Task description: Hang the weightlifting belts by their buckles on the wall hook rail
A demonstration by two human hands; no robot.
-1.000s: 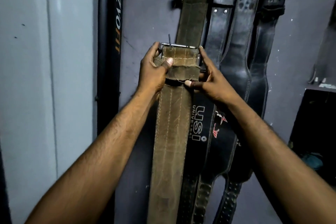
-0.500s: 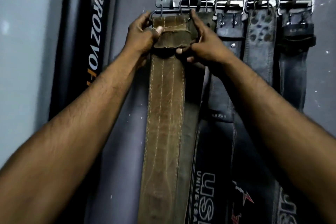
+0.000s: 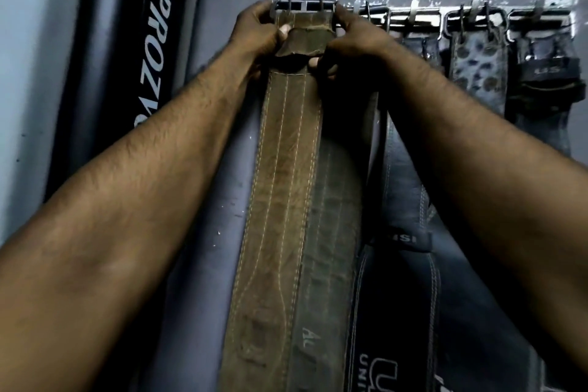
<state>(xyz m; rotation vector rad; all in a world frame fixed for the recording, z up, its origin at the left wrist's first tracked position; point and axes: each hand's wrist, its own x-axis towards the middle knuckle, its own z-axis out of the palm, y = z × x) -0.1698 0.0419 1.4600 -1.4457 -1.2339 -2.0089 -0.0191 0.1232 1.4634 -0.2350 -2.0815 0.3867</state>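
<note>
A brown stitched leather belt (image 3: 283, 188) hangs straight down the wall, its metal buckle (image 3: 304, 7) raised against the left end of the hook rail (image 3: 416, 20). My left hand (image 3: 256, 29) grips the belt's top left corner at the buckle. My right hand (image 3: 351, 36) grips the top right corner, fingers curled under the leather keeper loop (image 3: 304, 41). Whether the buckle sits on a hook is hidden by my fingers. A second olive belt (image 3: 331, 232) hangs just behind it.
Three more belts hang from the rail to the right: a dark one with a white logo (image 3: 404, 188), a spotted one (image 3: 479, 70) and a black one (image 3: 544, 73). A black padded post with white lettering (image 3: 152, 51) stands at the left.
Both hands lifted the brown belt from chest height up to the rail. Its buckle now lies level with the rail's left end.
</note>
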